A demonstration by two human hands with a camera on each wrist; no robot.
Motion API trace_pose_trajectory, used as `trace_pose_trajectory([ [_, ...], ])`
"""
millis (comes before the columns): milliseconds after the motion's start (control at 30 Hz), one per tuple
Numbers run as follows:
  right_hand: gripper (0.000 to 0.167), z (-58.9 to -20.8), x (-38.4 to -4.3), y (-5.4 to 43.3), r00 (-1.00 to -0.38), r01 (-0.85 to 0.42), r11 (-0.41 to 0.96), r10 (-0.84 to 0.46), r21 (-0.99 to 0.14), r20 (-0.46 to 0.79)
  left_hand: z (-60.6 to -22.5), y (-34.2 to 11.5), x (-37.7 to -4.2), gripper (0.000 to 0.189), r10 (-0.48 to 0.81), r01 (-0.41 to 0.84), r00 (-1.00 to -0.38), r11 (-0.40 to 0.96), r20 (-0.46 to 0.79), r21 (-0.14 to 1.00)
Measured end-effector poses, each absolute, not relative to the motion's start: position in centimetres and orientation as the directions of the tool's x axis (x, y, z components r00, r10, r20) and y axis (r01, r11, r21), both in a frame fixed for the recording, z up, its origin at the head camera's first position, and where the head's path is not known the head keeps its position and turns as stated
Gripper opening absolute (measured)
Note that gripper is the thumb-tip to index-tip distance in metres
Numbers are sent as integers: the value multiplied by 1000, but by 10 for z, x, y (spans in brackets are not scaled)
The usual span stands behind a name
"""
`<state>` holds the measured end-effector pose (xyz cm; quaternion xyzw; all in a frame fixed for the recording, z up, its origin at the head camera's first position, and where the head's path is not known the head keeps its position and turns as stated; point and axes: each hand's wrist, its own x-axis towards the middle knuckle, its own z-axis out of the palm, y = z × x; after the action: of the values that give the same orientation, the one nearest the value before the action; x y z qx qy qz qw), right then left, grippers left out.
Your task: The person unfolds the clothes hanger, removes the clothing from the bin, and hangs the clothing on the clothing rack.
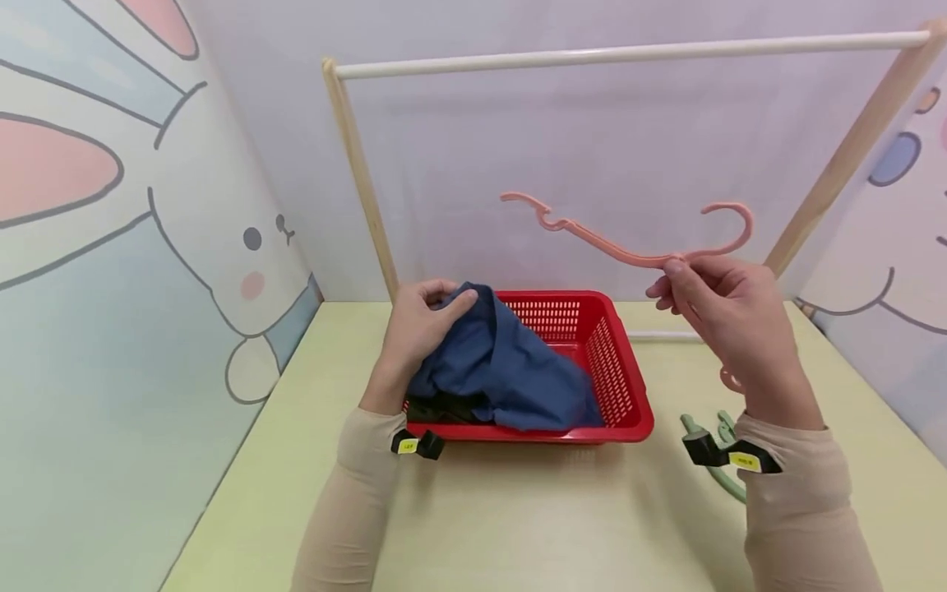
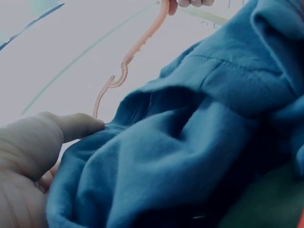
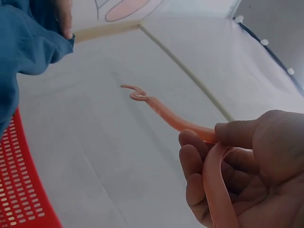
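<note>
My left hand pinches the edge of a dark blue garment between thumb and fingers. The cloth drapes down into a red plastic basket, and in the left wrist view a fold gapes beside my thumb. A salmon-pink clothes hanger is gripped in my right hand, thumb against fingers near its middle. Its notched arm points left, toward the garment, while the hook curls up above my hand. In the right wrist view the hanger stands apart from the garment.
Behind the basket rises a rack with a white rod and wooden posts. Green hangers lie on the table beneath my right forearm, near another pink piece. Darker cloth shows under the garment in the basket.
</note>
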<state>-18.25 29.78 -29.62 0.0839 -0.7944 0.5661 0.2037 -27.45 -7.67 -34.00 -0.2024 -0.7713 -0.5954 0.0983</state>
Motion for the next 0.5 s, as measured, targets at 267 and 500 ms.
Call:
trace_pose_trajectory([
  [267,31,-264,-191,241,-832,-507,269,98,-819,547,-341,-78,-276,23,178,414,-906,190,383,890],
  [500,17,-231,-202,173,-772,-635,23,-9,-772,635,-347,-75,-280,25,177,388,-918,225,354,894],
])
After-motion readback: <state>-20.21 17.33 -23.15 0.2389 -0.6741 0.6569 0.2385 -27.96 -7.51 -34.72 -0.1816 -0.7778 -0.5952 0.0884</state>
